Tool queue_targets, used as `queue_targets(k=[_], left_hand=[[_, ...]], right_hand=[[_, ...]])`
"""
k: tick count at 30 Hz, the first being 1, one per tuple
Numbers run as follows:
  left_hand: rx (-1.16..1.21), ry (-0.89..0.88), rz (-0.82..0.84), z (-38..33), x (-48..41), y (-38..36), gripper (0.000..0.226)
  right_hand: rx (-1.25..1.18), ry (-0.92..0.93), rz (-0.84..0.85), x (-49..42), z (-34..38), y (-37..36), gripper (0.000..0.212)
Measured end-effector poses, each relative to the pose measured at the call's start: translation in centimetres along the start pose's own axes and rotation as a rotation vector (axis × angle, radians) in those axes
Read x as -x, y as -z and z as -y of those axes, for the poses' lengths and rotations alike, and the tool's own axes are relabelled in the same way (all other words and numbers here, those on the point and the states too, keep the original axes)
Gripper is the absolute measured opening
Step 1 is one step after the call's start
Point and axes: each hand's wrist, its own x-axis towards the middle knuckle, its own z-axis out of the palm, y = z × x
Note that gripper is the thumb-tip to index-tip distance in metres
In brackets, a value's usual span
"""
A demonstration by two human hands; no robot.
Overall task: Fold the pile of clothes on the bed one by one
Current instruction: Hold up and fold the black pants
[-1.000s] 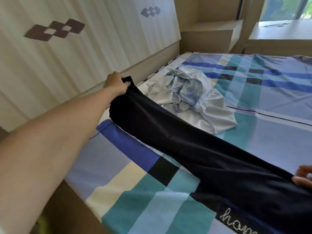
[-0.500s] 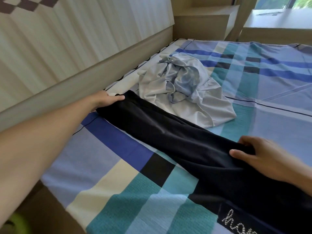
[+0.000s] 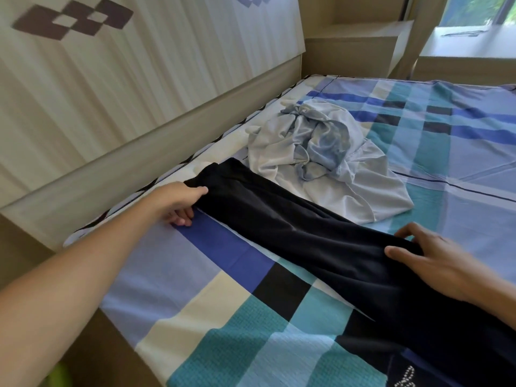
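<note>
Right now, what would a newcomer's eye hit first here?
A long black garment lies stretched diagonally across the checked bedsheet, the left hand gripping its far end and the right hand resting on its middle. Just beyond it sits a crumpled pile of pale clothes.

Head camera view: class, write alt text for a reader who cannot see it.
A long black garment lies across a checked bedsheet, the left hand pinching one end and the right hand resting on it farther along. Crumpled pale clothes lie beside it.
</note>
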Motion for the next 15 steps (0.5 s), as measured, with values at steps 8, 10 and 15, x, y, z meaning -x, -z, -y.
queue_targets(k=[8, 10, 15], left_hand=[[1.074, -0.112, 0.274, -1.9, -0.1, -2.3, 0.042], [1.137, -0.077, 0.248, -2.4, -0.7, -2.9, 0.042], [1.223, -0.135, 0.020, -2.4, -1.3, -1.7, 0.053]], right_hand=[[0.060, 0.025, -0.017, 0.3, 0.8, -0.8, 0.032], [0.044, 0.029, -0.012, 0.4, 1.0, -0.7, 0.030], [-0.051, 0.018, 0.100, 0.2, 0.4, 0.7, 0.032]])
